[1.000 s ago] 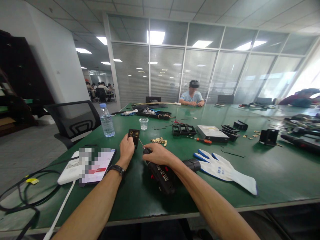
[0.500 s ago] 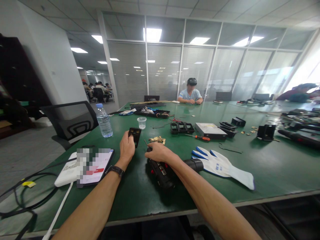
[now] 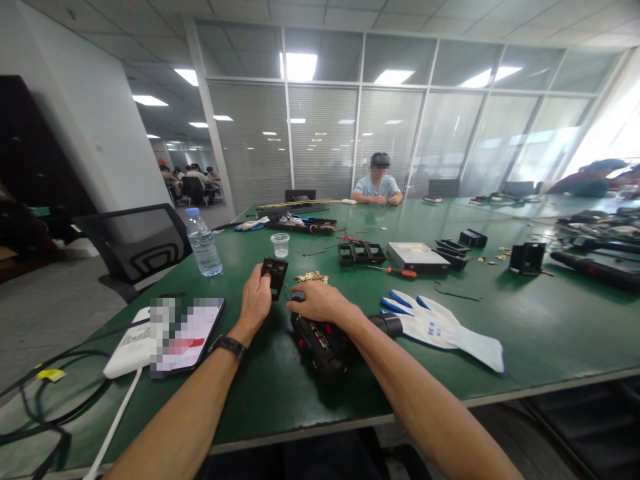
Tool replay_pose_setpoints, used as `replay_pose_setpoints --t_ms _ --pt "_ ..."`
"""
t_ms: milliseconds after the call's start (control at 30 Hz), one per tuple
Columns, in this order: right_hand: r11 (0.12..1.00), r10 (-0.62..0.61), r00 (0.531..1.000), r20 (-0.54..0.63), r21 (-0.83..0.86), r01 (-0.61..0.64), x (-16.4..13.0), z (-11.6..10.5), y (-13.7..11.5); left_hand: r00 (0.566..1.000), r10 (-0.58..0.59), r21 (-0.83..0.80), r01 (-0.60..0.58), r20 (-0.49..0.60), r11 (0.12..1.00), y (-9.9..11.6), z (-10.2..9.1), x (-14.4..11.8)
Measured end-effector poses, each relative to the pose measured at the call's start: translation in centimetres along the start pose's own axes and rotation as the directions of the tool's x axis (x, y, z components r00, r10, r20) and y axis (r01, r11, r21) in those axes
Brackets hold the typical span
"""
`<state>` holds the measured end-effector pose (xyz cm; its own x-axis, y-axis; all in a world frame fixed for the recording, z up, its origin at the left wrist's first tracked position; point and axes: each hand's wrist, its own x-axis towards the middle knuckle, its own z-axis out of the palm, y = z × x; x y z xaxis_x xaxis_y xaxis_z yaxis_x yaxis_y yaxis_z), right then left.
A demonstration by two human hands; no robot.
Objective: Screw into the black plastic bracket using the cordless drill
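Your left hand (image 3: pixel 256 298) sits just left of center frame, forearm running in from the bottom left with a dark watch (image 3: pixel 229 346) on the wrist, and the fingers are curled around a small black socket part (image 3: pixel 275 275) that you're propping upright on the green table (image 3: pixel 525 333); the part pokes out above your knuckles with its face turned toward you. Your right hand (image 3: pixel 320 301) is right beside it, forearm coming up from the lower right and bent across the middle of the frame, palm down and wrapped over the nose of a black power screwdriver (image 3: pixel 320 343) that lies on the table under your wrist, so that hand is grasping the tool. The thin bit (image 3: pixel 287 291) sticks out toward the lower edge of the socket part, and it looks close to touching, but honestly you can't tell from here whether it does. Just behind your hands, slightly above center, there's a little heap of brass pieces (image 3: pixel 311 277), a clear plastic cup (image 3: pixel 281 245) and a water bottle (image 3: pixel 202 242) further left. To the right of the tool lies a white and blue work glove (image 3: pixel 440 330), flat on the table. At the lower left a phone (image 3: pixel 187 333) rests on a white box (image 3: pixel 127 350) with cables trailing off. Further back, center right, are a black tray (image 3: pixel 361 253), an orange-handled screwdriver (image 3: pixel 395 271) and a silver drive (image 3: pixel 417 257). Another person (image 3: pixel 377 187) sits at the far end of the table.
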<state>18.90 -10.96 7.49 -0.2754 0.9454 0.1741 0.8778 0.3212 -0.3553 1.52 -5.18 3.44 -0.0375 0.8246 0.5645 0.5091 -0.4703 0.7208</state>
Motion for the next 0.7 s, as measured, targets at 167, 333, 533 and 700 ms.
replay_pose_setpoints --t_ms 167,333,533,700 --pt "1.000 -0.029 0.998 -0.049 0.000 0.029 -2.6 -1.6 1.0 0.993 -0.078 0.010 0.079 -0.088 0.997 -0.3 -0.1 0.3" --pt "0.991 -0.127 0.992 -0.023 -0.046 0.126 -8.7 -4.0 3.3 0.974 -0.144 -0.035 0.140 -0.177 0.989 -1.2 0.4 0.8" --pt "0.935 -0.141 0.980 0.142 -0.307 0.179 -10.8 -3.0 3.5 0.969 -0.138 -0.064 0.127 -0.204 0.990 -1.7 0.9 1.2" --pt "0.864 -0.121 0.985 0.120 -0.477 0.164 -8.7 -0.2 2.7 0.950 -0.134 -0.057 0.123 -0.283 0.991 -1.8 0.7 1.1"
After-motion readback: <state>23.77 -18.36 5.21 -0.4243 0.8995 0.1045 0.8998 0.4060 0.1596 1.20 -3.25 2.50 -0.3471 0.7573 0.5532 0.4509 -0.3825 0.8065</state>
